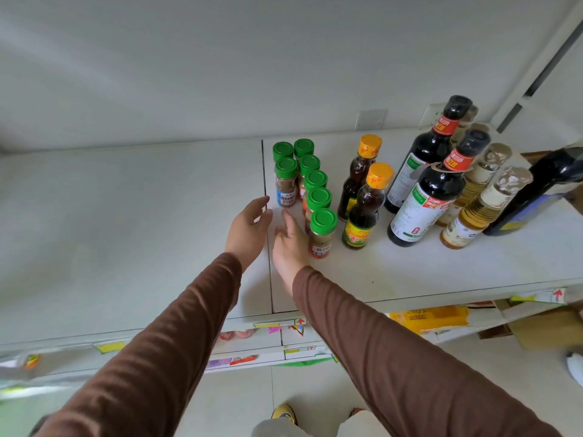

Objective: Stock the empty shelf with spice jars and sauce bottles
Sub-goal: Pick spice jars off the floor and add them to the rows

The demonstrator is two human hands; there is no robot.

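Spice jars (pixel 323 232) with green lids stand in two short rows on the white shelf (pixel 410 272), just right of a seam between two shelf boards. Neither hand holds anything. The right hand (pixel 291 244), fingers straight and slightly spread, reaches in beside the nearest jar — whether it touches the glass is hard to tell. The left hand (pixel 249 228) hovers relaxed over the seam, fingers loose, near the blue-labelled jar (pixel 286 184) at the front of the shorter left row. Both arms wear brown sleeves.

Further right stand two amber sauce bottles (pixel 362 212) with orange caps, then two tall dark bottles (pixel 426 197) with red neck bands, then pale yellow bottles (pixel 476 212) and another dark bottle (pixel 536 193) leaning at the edge. The left shelf board (pixel 126 216) is bare.

The step appears to be arranging — the jars are placed and the hands seem ready to nudge them straight. The next move likely calls for a light push along the row without toppling the closely packed jars.
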